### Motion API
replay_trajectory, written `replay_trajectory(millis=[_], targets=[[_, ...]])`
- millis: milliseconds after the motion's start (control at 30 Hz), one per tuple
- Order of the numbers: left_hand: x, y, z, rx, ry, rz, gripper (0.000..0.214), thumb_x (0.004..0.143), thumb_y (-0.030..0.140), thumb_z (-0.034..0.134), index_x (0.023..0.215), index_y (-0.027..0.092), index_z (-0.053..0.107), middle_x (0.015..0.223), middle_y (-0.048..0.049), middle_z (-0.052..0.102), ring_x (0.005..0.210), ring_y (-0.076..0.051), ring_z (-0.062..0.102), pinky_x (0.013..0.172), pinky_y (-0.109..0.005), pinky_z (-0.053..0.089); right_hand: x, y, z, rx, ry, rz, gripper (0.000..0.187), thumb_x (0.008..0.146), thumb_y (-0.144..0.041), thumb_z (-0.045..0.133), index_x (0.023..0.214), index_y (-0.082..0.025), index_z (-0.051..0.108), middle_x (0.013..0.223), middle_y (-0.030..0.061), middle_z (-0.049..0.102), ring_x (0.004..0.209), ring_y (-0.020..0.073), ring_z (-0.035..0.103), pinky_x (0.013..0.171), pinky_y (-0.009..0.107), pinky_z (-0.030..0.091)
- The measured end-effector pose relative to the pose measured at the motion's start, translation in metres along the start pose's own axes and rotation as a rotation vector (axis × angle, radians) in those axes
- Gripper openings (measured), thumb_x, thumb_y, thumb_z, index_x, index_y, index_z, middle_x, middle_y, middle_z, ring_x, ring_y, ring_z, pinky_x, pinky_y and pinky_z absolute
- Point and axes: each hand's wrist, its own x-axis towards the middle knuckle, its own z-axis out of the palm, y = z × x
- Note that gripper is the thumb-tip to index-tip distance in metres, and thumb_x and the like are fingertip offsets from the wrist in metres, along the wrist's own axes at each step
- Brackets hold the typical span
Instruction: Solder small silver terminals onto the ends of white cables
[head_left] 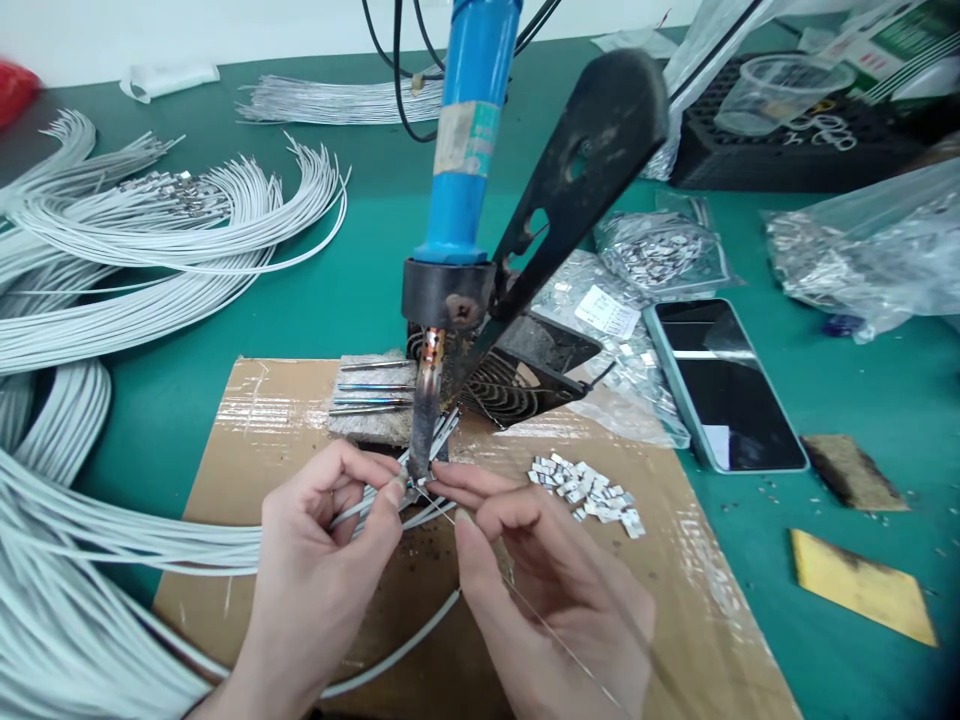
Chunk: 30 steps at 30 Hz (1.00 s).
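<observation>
A blue soldering iron [459, 200] hangs tip down in a black stand arm [577, 180]. At its tip, my left hand [322, 550] is closed, with thumb and index finger pinching the end of a white cable [349, 512]. My right hand [559, 580] is closed on a thin strand of solder wire [566, 650], which runs from the iron's tip down to the lower right. A tiny metal piece [421, 484] shows at the tip between both hands; its exact contact with the cable is too small to tell. Other white cables pass behind my left fingers.
Bundles of white cables [150, 300] fill the left side. Cardboard [247, 420] lies under the work, bearing small metal tabs [589, 492] and a pad with metal rods [371, 420]. To the right are a phone [727, 390], a yellow sponge [862, 585] and bagged parts [660, 248].
</observation>
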Motion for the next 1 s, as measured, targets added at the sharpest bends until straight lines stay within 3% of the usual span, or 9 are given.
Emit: replay_trajectory(millis=[100, 333, 467, 633, 733, 900, 1000], targets=[[0.001, 0.0, -0.002, 0.031, -0.052, 0.023, 0.015, 0.079, 0.009, 0.078, 0.071, 0.02, 0.073, 0.08, 0.003, 0.077, 0.066, -0.008, 0.074, 0.06, -0.008, 0.053, 0.0, 0.002, -0.001, -0.008, -0.025, -0.025, 0.02, 0.094, -0.012, 0.068, 0.081, -0.027, 0.063, 0.11, -0.0027, 0.084, 0.103, 0.0145, 0.081, 0.092, 0.021, 0.06], [-0.003, 0.004, 0.003, -0.027, 0.009, 0.007, 0.015, 0.075, 0.009, 0.078, 0.068, 0.02, 0.072, 0.078, 0.0036, 0.077, 0.066, -0.008, 0.075, 0.06, -0.009, 0.054, 0.001, 0.0, 0.0, 0.006, -0.001, -0.036, 0.022, 0.095, -0.012, 0.067, 0.08, -0.027, 0.062, 0.109, -0.0025, 0.083, 0.102, 0.013, 0.08, 0.09, 0.019, 0.059], [-0.008, 0.009, 0.013, -0.099, 0.135, -0.025, 0.014, 0.076, 0.014, 0.076, 0.066, 0.02, 0.07, 0.076, 0.0041, 0.076, 0.066, -0.007, 0.073, 0.062, -0.008, 0.053, 0.002, 0.0, -0.002, 0.0, -0.038, -0.071, 0.022, 0.094, -0.009, 0.068, 0.082, -0.026, 0.063, 0.111, -0.0024, 0.083, 0.105, 0.013, 0.08, 0.092, 0.019, 0.06], [-0.01, 0.011, 0.015, -0.087, 0.135, -0.018, 0.013, 0.077, 0.014, 0.076, 0.066, 0.02, 0.071, 0.076, 0.0046, 0.075, 0.065, -0.006, 0.073, 0.06, -0.007, 0.051, 0.003, -0.001, -0.001, -0.016, -0.01, -0.069, 0.022, 0.093, -0.01, 0.069, 0.08, -0.026, 0.063, 0.109, -0.0019, 0.084, 0.102, 0.0147, 0.081, 0.089, 0.021, 0.061], [-0.007, 0.008, 0.009, -0.071, 0.107, -0.006, 0.014, 0.079, 0.013, 0.076, 0.068, 0.021, 0.071, 0.078, 0.0045, 0.077, 0.066, -0.006, 0.074, 0.062, -0.006, 0.052, 0.003, 0.0, 0.001, -0.016, -0.015, -0.064, 0.021, 0.093, -0.011, 0.069, 0.08, -0.027, 0.063, 0.108, -0.0023, 0.084, 0.102, 0.0147, 0.081, 0.088, 0.02, 0.061], [0.0, 0.0, -0.003, 0.033, -0.055, 0.039, 0.016, 0.08, 0.008, 0.077, 0.072, 0.021, 0.073, 0.082, 0.0027, 0.08, 0.07, -0.008, 0.077, 0.064, -0.007, 0.055, 0.002, 0.002, -0.001, -0.019, -0.026, -0.066, 0.021, 0.093, -0.01, 0.069, 0.081, -0.027, 0.063, 0.109, -0.0043, 0.083, 0.103, 0.0122, 0.081, 0.092, 0.019, 0.059], [0.001, -0.002, -0.004, 0.043, -0.048, 0.05, 0.016, 0.08, 0.007, 0.077, 0.073, 0.021, 0.074, 0.082, 0.0033, 0.079, 0.069, -0.008, 0.077, 0.063, -0.007, 0.055, 0.002, 0.003, -0.003, -0.031, -0.048, -0.065, 0.021, 0.094, -0.01, 0.069, 0.082, -0.027, 0.064, 0.109, -0.0043, 0.084, 0.103, 0.0119, 0.081, 0.093, 0.018, 0.059]])
